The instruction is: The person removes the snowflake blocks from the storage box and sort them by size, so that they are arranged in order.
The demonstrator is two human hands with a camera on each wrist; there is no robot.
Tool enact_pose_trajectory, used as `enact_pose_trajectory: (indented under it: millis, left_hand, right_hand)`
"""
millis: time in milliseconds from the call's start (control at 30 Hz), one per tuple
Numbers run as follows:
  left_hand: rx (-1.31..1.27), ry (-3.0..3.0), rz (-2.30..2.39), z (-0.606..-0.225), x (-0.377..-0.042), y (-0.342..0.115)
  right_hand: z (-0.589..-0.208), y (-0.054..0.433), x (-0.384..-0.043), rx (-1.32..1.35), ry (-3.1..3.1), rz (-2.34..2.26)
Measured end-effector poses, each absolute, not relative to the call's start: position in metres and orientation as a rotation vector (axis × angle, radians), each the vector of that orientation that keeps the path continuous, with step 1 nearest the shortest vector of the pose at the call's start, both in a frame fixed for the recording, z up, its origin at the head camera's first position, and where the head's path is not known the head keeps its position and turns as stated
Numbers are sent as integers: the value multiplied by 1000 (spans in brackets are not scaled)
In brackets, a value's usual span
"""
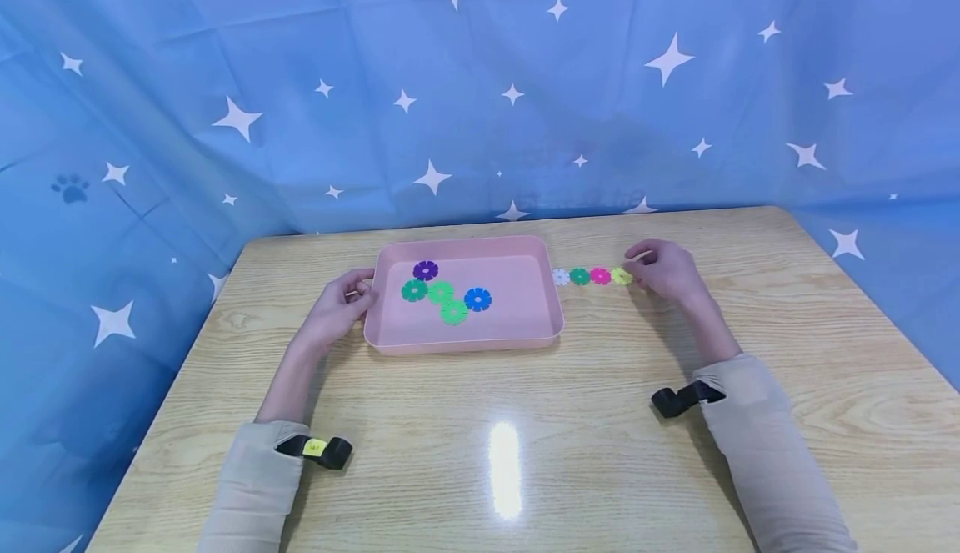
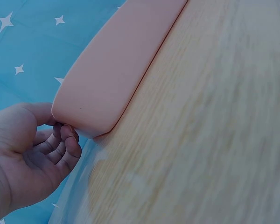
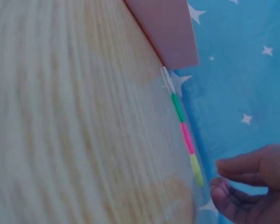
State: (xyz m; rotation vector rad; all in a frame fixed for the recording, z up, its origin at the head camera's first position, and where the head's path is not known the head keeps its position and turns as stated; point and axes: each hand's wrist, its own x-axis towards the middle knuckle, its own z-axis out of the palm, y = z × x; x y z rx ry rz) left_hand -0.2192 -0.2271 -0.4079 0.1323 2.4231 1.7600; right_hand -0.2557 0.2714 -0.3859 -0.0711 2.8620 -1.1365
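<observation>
A pink tray (image 1: pixel 517 307) lies on the table, with several notched flower-shaped plastic discs inside it. At the tray's left end, my left hand (image 1: pixel 337 311) holds the rim, its other fingers curled against the outside wall, as the left wrist view shows. A row of joined-looking discs extends right from the tray: white (image 1: pixel 561 277), green (image 1: pixel 580 276), pink (image 1: pixel 600 275) and yellow (image 1: pixel 621 275). My right hand (image 1: pixel 663 269) is beside the yellow disc at the outer end. In the right wrist view its loosely bent fingers (image 3: pixel 240 163) stand just apart from that disc, holding nothing.
Inside the tray are a purple disc (image 1: pixel 425 270), a blue disc (image 1: pixel 477 299), a dark green disc (image 1: pixel 414 290) and light green discs (image 1: pixel 453 312). The wooden table (image 1: pixel 420 444) ends at a blue star-patterned curtain (image 1: pixel 480 119) behind the tray.
</observation>
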Motion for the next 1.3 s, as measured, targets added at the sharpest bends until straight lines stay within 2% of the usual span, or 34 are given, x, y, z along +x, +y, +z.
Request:
enact_pose_trajectory:
  millis: [500,1100,1300]
  left_hand:
    - [119,2429,1741,-409,-220,-229]
    - [138,2433,1756,-411,-220,-228]
    - [133,2426,1755,-410,-220,-227]
  right_hand:
    - [-374,232,-257,-260,2900,-1250]
    - [-380,178,-259,-611,2763,-1468]
    - [-384,165,-258,-649,2667,-1523]
